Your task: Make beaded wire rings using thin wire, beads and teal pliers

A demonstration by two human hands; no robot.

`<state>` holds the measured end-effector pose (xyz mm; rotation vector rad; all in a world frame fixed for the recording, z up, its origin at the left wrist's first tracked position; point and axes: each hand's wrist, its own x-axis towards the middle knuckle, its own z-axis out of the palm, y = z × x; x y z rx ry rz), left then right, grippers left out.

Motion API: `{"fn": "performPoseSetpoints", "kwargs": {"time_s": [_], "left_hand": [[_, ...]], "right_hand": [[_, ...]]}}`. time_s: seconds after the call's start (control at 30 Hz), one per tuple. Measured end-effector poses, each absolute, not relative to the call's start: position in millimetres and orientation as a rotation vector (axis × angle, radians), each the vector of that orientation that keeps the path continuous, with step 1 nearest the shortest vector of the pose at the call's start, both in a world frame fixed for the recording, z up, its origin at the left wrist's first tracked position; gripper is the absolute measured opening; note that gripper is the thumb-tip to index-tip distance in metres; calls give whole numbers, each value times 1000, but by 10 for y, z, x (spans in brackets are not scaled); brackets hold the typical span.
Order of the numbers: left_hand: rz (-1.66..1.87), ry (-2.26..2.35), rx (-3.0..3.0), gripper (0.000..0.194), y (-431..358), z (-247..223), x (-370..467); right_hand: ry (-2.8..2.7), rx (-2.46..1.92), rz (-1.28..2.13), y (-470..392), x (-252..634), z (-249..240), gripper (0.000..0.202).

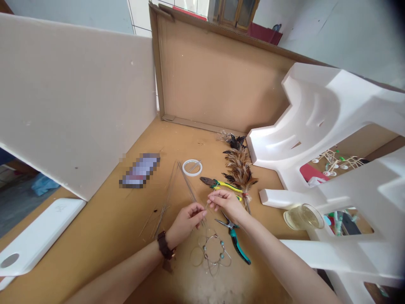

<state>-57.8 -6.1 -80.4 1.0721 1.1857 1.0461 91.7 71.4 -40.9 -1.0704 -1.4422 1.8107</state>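
A thin wire (206, 207) runs between my two hands, pinched at the fingertips. My left hand (186, 219), with a dark band at its wrist, is closed on its lower end. My right hand (226, 203) pinches the upper part between thumb and fingers. Just below my hands lies a wire ring with beads (222, 244) and loose wire loops around it. Needle-nose pliers with teal handles (238, 247) rest beneath my right wrist. Yellow-handled combination pliers (209, 182) lie beyond my right hand. Straight wires (186, 179) lie past my left hand.
A white ring-shaped roll (183, 168) and a bundle of brown feathers (238, 166) lie farther back. At left are a pixelated phone-like object (141, 171) and a white board (47, 232). White foam pieces (310, 101), a glass of yellowish liquid (300, 217) and a cardboard panel (218, 71) border the table.
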Motion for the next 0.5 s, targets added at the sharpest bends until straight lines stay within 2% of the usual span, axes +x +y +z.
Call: {"fn": "performPoseSetpoints", "kwargs": {"time_s": [0.27, 0.5], "left_hand": [[966, 1107, 836, 32, -95, -908, -541], [817, 990, 859, 32, -186, -922, -471]], "right_hand": [[-1420, -1136, 1795, 714, 820, -503, 28], [-1462, -1249, 1659, 978, 731, -531, 25]]}}
